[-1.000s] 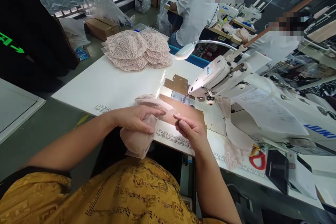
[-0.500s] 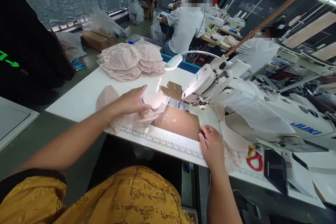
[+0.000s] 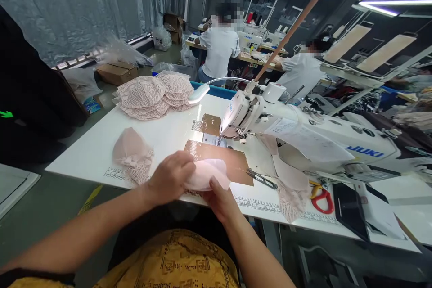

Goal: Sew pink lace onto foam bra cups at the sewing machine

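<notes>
Just below the frame's centre, the left hand [image 3: 173,174] and right hand [image 3: 219,199] grip a pale pink fabric cup [image 3: 204,175]; it looks light, soft, creasable, best pinched by its edges.

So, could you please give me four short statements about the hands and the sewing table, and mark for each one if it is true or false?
1. The left hand and the right hand both hold the pale pink piece. True.
2. The thread snips are in the right hand. False: they lie apart from both hands.
3. The scissors have red and yellow handles. True.
4. The lace stack lies on the floor. False: it lies on the white table.
</notes>
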The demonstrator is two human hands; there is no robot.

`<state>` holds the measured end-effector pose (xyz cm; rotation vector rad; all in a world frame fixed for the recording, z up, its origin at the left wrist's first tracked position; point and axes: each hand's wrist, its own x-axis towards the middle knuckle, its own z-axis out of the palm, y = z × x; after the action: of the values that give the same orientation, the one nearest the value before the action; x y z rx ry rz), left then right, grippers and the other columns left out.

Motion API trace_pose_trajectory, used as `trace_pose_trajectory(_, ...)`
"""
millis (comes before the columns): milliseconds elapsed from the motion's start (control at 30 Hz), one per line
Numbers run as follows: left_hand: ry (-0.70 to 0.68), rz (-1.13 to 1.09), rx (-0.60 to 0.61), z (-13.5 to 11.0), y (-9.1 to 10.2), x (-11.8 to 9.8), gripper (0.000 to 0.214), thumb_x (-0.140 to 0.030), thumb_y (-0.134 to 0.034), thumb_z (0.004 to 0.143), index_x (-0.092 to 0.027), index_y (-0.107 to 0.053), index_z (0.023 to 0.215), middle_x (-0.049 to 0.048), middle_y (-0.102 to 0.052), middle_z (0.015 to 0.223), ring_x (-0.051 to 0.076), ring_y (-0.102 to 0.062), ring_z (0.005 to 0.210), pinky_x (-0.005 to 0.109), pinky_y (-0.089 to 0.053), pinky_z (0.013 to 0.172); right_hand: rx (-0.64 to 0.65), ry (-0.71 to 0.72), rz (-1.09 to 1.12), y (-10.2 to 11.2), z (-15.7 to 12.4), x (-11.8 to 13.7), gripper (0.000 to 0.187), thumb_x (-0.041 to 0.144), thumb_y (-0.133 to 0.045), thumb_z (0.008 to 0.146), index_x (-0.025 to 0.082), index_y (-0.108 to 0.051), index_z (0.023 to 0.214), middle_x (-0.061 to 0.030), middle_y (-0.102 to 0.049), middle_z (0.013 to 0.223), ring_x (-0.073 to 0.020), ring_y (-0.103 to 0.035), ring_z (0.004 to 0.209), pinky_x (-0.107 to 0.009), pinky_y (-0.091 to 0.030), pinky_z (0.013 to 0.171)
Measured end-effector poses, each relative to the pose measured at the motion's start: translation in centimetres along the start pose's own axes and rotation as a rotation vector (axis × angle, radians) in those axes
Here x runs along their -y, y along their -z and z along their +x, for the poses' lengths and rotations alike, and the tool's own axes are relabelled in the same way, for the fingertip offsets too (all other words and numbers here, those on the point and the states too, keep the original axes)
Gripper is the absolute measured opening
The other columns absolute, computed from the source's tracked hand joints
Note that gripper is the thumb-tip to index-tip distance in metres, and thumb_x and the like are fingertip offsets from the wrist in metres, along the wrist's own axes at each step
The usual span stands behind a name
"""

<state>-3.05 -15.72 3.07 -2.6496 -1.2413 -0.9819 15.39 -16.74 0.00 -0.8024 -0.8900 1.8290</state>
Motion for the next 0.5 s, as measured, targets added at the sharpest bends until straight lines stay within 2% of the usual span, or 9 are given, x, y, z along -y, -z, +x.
trace_pose_trajectory(67,-0.151,-0.022,-0.045,-1.1,0.0,-1.5,0.018,-0.005,-0.046,0.083,-0.014,-0.061,0.089,0.0143,-0.064,0.118,0.028,-0.055,0.118,0.04,-0.05,0.095,-0.121,0.018,0.082,-0.7,0.7,-0.2,0.043,0.044,-0.08,0.069,0.022,-0.07,0.105,-0.0055,-0.074,0.103,-0.0218,-0.069,0.092,-0.036,-0.056,0.084)
trace_pose_trajectory(133,-0.231,-0.07,-0.037,-2.1,0.1,-2.4,0.02,-0.005,-0.047,0.087,-0.015,-0.062,0.097,0.012,-0.063,0.124,0.029,-0.048,0.128,0.041,-0.047,0.101,-0.196,0.032,0.098,-0.8,1.0,0.1,0.035,0.038,-0.082,0.067,0.021,-0.072,0.096,-0.0034,-0.075,0.094,-0.0201,-0.069,0.086,-0.034,-0.056,0.084)
trace_pose_trajectory(200,-0.27,-0.156,0.038,-3.2,0.1,-3.0,0.019,-0.006,-0.048,0.089,-0.015,-0.062,0.099,0.0095,-0.068,0.115,0.026,-0.053,0.122,0.039,-0.049,0.098,-0.28,0.076,0.099,-0.5,0.9,0.6,0.033,0.037,-0.084,0.064,0.02,-0.072,0.09,-0.0019,-0.075,0.087,-0.0191,-0.069,0.081,-0.034,-0.057,0.082)
trace_pose_trajectory(300,-0.302,-0.301,0.232,-4.6,0.1,-3.5,0.018,-0.004,-0.045,0.089,-0.016,-0.059,0.086,0.0065,-0.071,0.092,0.02,-0.064,0.097,0.033,-0.054,0.084,-0.394,0.137,0.102,0.3,0.6,1.6,0.036,0.035,-0.086,0.058,0.02,-0.071,0.087,-0.0014,-0.075,0.084,-0.0199,-0.07,0.08,-0.035,-0.058,0.081)
trace_pose_trajectory(367,-0.266,-0.368,0.345,-5.3,0.5,-3.4,0.015,-0.008,-0.047,0.091,-0.018,-0.057,0.084,0.0047,-0.07,0.086,0.018,-0.065,0.087,0.032,-0.055,0.078,-0.432,0.163,0.086,0.9,0.2,2.3,0.039,0.035,-0.087,0.057,0.02,-0.07,0.089,-0.0025,-0.075,0.085,-0.0217,-0.071,0.082,-0.036,-0.059,0.081)
trace_pose_trajectory(400,-0.221,-0.38,0.352,-5.6,0.8,-3.1,0.012,-0.011,-0.048,0.091,-0.019,-0.057,0.088,0.004,-0.07,0.088,0.018,-0.065,0.087,0.032,-0.055,0.079,-0.45,0.172,0.078,1.4,-0.2,2.8,0.04,0.036,-0.086,0.058,0.02,-0.069,0.09,-0.0033,-0.076,0.086,-0.0227,-0.071,0.083,-0.037,-0.059,0.08)
trace_pose_trajectory(433,-0.157,-0.376,0.332,-6.0,1.3,-2.6,0.01,-0.015,-0.051,0.091,-0.021,-0.058,0.095,0.0038,-0.07,0.093,0.018,-0.066,0.09,0.032,-0.055,0.082,-0.472,0.178,0.069,1.9,-0.8,3.4,0.041,0.037,-0.086,0.059,0.019,-0.069,0.091,-0.0041,-0.076,0.087,-0.0236,-0.071,0.085,-0.038,-0.06,0.08)
trace_pose_trajectory(500,0.011,-0.269,0.149,-6.9,2.4,-0.7,0.026,-0.02,-0.054,0.091,-0.026,-0.055,0.116,0.0036,-0.069,0.108,0.021,-0.065,0.101,0.036,-0.053,0.091,-0.527,0.211,0.033,3.3,-2.8,5.2,0.041,0.04,-0.085,0.06,0.02,-0.069,0.091,-0.0056,-0.076,0.091,-0.0258,-0.072,0.086,-0.041,-0.061,0.08)
